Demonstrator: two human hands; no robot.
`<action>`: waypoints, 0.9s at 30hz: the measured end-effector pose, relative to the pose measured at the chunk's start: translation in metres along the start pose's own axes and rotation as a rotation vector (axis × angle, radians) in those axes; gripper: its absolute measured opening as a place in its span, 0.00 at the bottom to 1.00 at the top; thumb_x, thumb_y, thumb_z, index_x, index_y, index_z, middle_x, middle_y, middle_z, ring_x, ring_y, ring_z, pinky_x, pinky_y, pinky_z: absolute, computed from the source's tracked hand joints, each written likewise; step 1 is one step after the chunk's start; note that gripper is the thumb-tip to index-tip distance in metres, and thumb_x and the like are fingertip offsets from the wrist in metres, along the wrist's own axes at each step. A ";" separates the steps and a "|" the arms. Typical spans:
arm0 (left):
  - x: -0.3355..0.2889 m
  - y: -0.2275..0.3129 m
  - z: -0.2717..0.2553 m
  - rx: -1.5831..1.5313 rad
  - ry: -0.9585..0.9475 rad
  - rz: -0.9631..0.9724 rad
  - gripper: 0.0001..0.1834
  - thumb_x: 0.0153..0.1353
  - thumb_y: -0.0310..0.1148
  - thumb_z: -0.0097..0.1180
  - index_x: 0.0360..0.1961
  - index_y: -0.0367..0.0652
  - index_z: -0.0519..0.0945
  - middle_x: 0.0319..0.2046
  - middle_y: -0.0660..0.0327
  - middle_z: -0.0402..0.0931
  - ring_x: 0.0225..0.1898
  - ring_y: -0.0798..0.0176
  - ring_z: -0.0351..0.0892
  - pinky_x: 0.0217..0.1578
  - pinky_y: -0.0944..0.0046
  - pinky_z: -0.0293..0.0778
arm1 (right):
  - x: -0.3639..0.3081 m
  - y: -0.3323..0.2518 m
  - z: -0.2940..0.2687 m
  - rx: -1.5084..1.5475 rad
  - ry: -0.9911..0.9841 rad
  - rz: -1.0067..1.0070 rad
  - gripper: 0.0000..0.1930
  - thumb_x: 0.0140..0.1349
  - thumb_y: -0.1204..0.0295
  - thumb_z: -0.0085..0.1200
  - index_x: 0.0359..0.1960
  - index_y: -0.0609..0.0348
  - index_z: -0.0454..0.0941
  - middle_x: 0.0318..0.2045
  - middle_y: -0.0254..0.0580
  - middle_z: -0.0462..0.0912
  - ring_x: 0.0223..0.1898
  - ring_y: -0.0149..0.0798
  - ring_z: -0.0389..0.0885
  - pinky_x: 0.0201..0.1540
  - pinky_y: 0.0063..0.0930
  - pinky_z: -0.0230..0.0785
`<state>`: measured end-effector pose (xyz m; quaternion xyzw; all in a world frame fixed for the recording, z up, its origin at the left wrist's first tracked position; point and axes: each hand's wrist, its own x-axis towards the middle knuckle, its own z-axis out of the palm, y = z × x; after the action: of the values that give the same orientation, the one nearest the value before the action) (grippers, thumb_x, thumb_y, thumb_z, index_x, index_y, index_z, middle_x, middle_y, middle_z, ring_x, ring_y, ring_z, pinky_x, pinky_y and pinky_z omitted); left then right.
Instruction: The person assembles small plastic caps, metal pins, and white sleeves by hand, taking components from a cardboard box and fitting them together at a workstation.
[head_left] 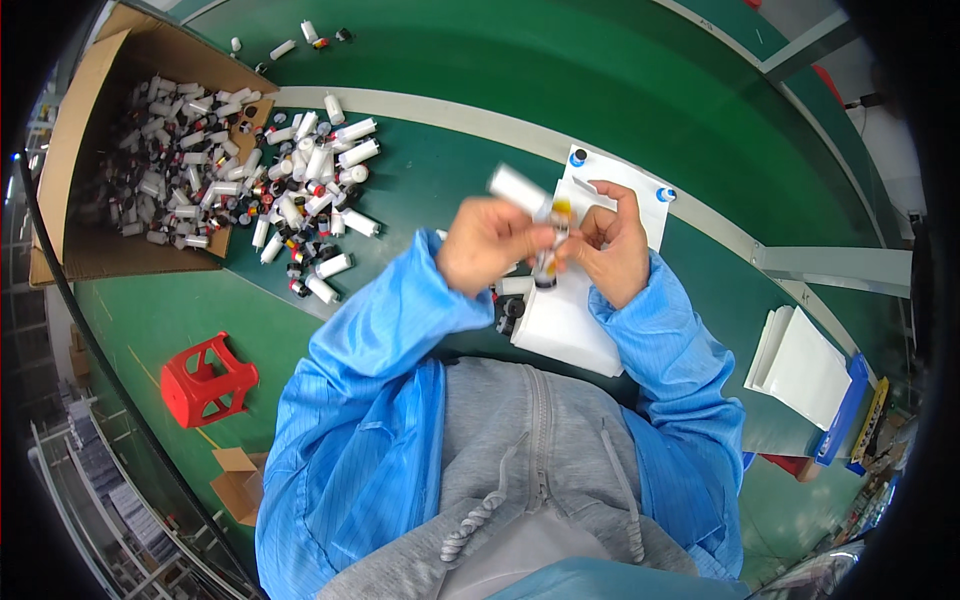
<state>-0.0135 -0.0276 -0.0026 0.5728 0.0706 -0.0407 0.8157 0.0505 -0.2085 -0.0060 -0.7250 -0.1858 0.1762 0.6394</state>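
My left hand point(478, 243) is closed around a small white cylindrical bottle point(517, 188), which sticks up past the fingers and is smeared by motion. Between my two hands shows a small clear and yellow piece point(561, 211) with a dark end at the bottom; whether it belongs to the bottle I cannot tell. The thumb and index finger of my right hand point(618, 245) pinch close against that piece, and what they hold is not clear. Below both hands lies a stack of white paper point(570, 335). Several dark caps point(511, 310) rest beside its left edge.
At left, a tipped cardboard box point(80, 150) spills a heap of white bottles point(318, 160) onto the green table point(420, 160). Two small blue bottles point(666, 195) with dark tops stand on a white sheet point(635, 170). More paper point(805, 365) lies right. A red stool point(210, 380) stands on the floor.
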 end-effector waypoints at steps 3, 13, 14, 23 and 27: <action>0.035 0.033 -0.017 -0.015 0.102 0.236 0.21 0.53 0.26 0.68 0.44 0.33 0.71 0.32 0.56 0.80 0.28 0.62 0.79 0.31 0.61 0.76 | -0.001 0.002 0.003 -0.009 -0.021 -0.046 0.28 0.59 0.76 0.61 0.56 0.64 0.58 0.20 0.35 0.77 0.22 0.24 0.72 0.29 0.19 0.64; -0.031 0.034 -0.056 1.667 -0.163 0.308 0.25 0.45 0.28 0.67 0.47 0.46 0.73 0.39 0.61 0.77 0.45 0.52 0.76 0.42 0.55 0.70 | 0.003 -0.004 0.000 0.096 -0.008 0.055 0.23 0.63 0.81 0.52 0.57 0.64 0.58 0.25 0.39 0.79 0.27 0.26 0.75 0.33 0.19 0.68; -0.037 0.031 -0.052 1.691 -0.108 0.323 0.20 0.49 0.29 0.64 0.45 0.44 0.73 0.38 0.59 0.78 0.42 0.51 0.77 0.41 0.54 0.69 | 0.001 -0.008 0.001 0.090 -0.049 0.086 0.23 0.63 0.82 0.52 0.58 0.64 0.58 0.27 0.40 0.80 0.27 0.25 0.75 0.32 0.19 0.68; -0.034 0.049 0.011 0.923 0.003 0.430 0.23 0.53 0.36 0.67 0.45 0.38 0.72 0.41 0.52 0.79 0.41 0.48 0.79 0.40 0.57 0.73 | -0.028 -0.018 0.013 -0.294 -0.151 -0.460 0.36 0.55 0.86 0.59 0.65 0.61 0.54 0.46 0.50 0.81 0.30 0.32 0.80 0.33 0.24 0.73; -0.021 0.033 0.015 0.551 0.051 0.610 0.28 0.53 0.35 0.68 0.51 0.36 0.72 0.44 0.51 0.79 0.43 0.49 0.80 0.41 0.58 0.75 | -0.023 -0.043 0.007 0.388 -0.181 -0.034 0.32 0.62 0.80 0.55 0.65 0.59 0.52 0.41 0.46 0.79 0.40 0.35 0.79 0.40 0.27 0.72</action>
<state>-0.0279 -0.0306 0.0361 0.7652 -0.0959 0.1995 0.6045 0.0249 -0.2090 0.0359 -0.5664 -0.2170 0.2623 0.7505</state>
